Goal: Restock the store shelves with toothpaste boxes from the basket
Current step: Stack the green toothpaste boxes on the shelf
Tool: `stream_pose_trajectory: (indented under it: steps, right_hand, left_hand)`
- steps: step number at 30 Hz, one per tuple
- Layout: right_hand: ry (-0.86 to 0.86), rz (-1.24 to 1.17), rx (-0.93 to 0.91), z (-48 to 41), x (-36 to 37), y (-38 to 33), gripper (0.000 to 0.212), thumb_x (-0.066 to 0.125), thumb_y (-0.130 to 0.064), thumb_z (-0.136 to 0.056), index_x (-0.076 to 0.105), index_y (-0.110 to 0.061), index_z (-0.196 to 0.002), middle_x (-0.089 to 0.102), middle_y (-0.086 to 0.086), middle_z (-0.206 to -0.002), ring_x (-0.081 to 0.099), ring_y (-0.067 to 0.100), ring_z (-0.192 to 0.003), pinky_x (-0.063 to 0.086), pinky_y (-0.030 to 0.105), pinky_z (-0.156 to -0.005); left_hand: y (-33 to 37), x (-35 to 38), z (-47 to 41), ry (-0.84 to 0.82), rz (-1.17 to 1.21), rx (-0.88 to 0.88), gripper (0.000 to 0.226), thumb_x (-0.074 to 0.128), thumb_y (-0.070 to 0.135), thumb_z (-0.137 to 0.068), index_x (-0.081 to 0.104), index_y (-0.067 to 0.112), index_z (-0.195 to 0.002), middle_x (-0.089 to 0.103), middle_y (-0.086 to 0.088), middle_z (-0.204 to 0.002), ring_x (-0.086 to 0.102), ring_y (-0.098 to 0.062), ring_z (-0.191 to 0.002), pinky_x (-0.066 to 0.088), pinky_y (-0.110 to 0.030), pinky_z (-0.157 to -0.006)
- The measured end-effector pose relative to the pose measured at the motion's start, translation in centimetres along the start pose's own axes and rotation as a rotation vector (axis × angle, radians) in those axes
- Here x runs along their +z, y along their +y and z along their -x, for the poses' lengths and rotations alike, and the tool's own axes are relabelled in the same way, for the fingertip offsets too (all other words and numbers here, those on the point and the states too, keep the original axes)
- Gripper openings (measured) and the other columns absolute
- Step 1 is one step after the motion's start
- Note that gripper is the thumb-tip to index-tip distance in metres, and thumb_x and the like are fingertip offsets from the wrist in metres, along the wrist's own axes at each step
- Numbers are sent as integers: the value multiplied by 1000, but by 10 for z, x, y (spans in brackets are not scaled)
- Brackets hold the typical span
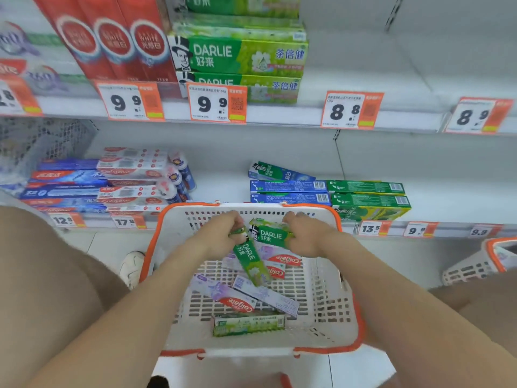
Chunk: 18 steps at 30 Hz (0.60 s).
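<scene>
A white basket with an orange rim sits on the floor in front of me. Both hands are inside it near its far wall. My left hand grips the top end of a green Darlie box that hangs down tilted. My right hand holds another green Darlie box level, label facing me. On the basket floor lie a green box, purple-and-white Colgate boxes and red Colgate boxes.
The upper shelf carries stacked green Darlie boxes and red boxes; its right part is bare. The lower shelf holds Colgate stacks and blue and green Darlie boxes. A second basket stands at right.
</scene>
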State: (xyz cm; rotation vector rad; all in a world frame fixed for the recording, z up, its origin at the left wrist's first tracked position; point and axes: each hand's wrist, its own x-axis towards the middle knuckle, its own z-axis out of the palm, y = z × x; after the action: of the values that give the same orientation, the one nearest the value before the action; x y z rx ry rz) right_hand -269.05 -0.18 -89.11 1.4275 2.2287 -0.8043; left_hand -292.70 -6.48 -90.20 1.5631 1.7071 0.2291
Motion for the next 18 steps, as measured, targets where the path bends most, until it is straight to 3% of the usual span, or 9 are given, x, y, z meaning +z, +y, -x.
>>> stream_pose_trajectory:
  steps: [5,9,12,15,18]
  right_hand:
    - [233,55,-78,29,-54,-25,36,48,-34,-98,47,-9,-123,61,16,-111,60,35,-95,46,40,-73]
    - [282,-48,-191,53,-90,-42,43,48,-40,-90,44,-12,-122,62,13,-104,60,33,-92,52,45,-80]
    - [266,-139,-227,69,-116,-54,29,54,-31,-97,45,-12,-117,64,8,-102,59,29,-93,49,42,-80]
    - [353,-313,-229,88,-141,-69,37,47,-44,-85,50,-18,-111,67,5,-99,63,26,-93,51,45,-85]
    - [511,-540,-253,107,-162,-83,18,53,-33,-93,54,-20,-105,65,1,-87,60,23,-79,48,40,-73]
  left_hand:
    - [45,-70,18,14,23,150,32,65,30,-104,62,20,-134,62,0,-126,67,-16,-106,52,-30,-88]
    - [79,-119,39,75,67,282,30,65,28,-104,64,22,-133,66,1,-124,69,-16,-107,57,-39,-97]
    - [103,-149,56,108,183,345,26,61,21,-105,62,18,-131,69,-6,-120,72,-15,-102,59,-28,-88]
    - [122,-176,75,184,285,412,22,57,19,-106,62,18,-127,72,-9,-118,71,-13,-97,58,-24,-87]
    - [131,-202,82,307,381,498,24,55,24,-108,64,18,-129,71,-7,-120,68,-21,-109,56,-31,-95]
